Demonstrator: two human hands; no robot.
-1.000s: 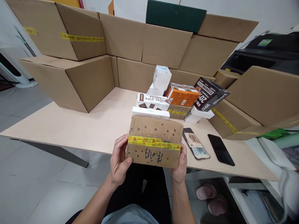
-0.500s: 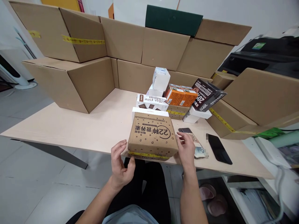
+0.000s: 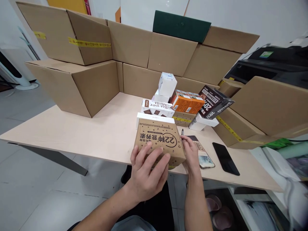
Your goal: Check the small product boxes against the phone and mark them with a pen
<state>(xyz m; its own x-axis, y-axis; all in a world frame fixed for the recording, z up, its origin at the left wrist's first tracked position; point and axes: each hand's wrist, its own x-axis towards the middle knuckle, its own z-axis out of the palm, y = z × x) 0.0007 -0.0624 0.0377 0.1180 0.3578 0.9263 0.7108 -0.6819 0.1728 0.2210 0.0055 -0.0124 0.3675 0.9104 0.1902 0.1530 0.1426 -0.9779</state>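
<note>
A brown kraft box (image 3: 156, 138) with dark printed characters lies flat on the pale wooden table (image 3: 96, 134), close to the front edge. My left hand (image 3: 148, 171) is spread over the box's near top, fingers apart and pressing on it. My right hand (image 3: 191, 154) is against the box's right side, fingers curled on its edge. Strips of yellow tape show at the box's lower front.
Behind the box is a pile of small packs: a white carton (image 3: 157, 108), an orange box (image 3: 187, 101), a dark pack (image 3: 214, 101). A pen (image 3: 182, 131) and two phones (image 3: 225, 154) lie to the right. Large cardboard boxes (image 3: 79, 81) wall the table; a printer (image 3: 269, 62) stands right.
The box was held up with its taped side toward me, then laid flat on the table, printed side up. My left hand has moved onto its top and my right hand to its side.
</note>
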